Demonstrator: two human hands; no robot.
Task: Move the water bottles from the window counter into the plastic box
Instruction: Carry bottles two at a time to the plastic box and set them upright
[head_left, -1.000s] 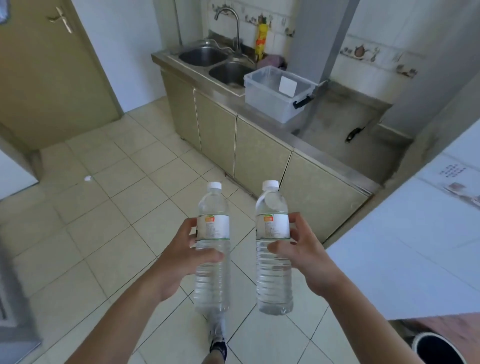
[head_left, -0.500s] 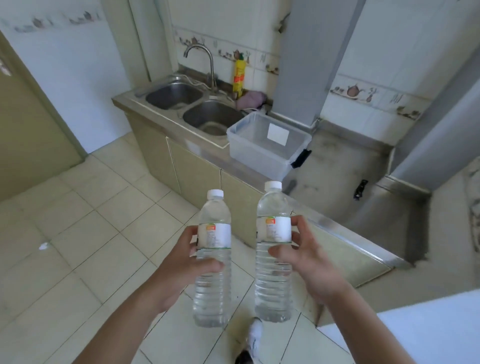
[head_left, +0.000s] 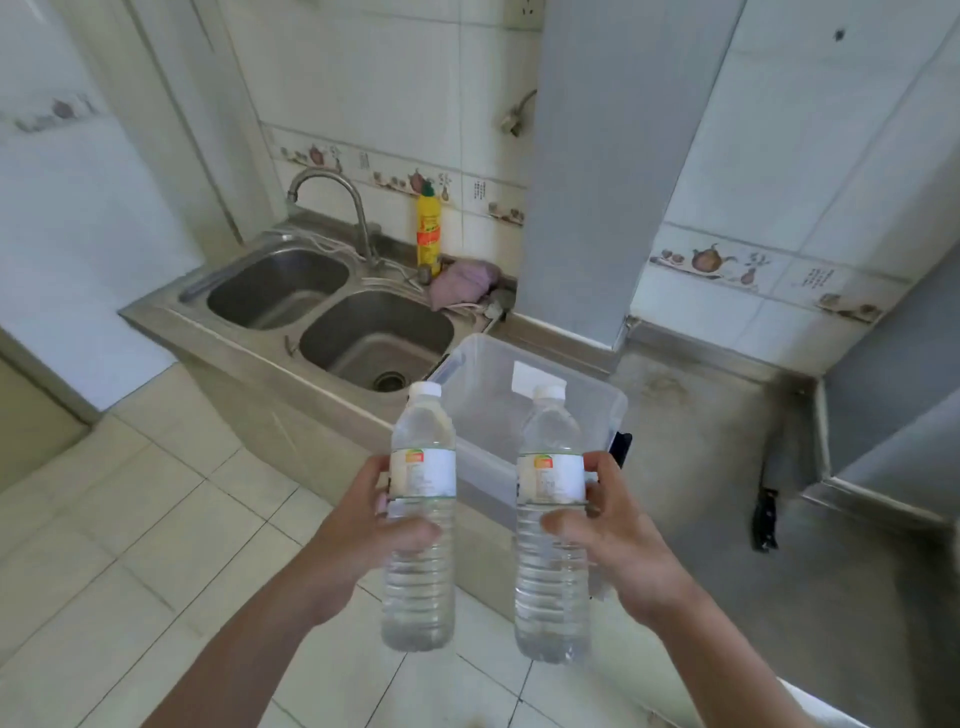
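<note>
My left hand grips a clear water bottle with a white cap and label, held upright. My right hand grips a second, matching water bottle, also upright. Both bottles are in the air just in front of the steel counter. Right behind them stands the clear plastic box, open-topped and with nothing visible inside it, a black clip on its right side. The bottles hide the box's near wall.
A double steel sink with a tap lies left of the box. A yellow bottle and a pink cloth sit behind it. A grey pillar rises behind the box. A black object lies on the counter at right.
The view has closed in on the counter: the box and sink are now much nearer and larger. Both hands still hold the bottles upright, now right in front of the box.
</note>
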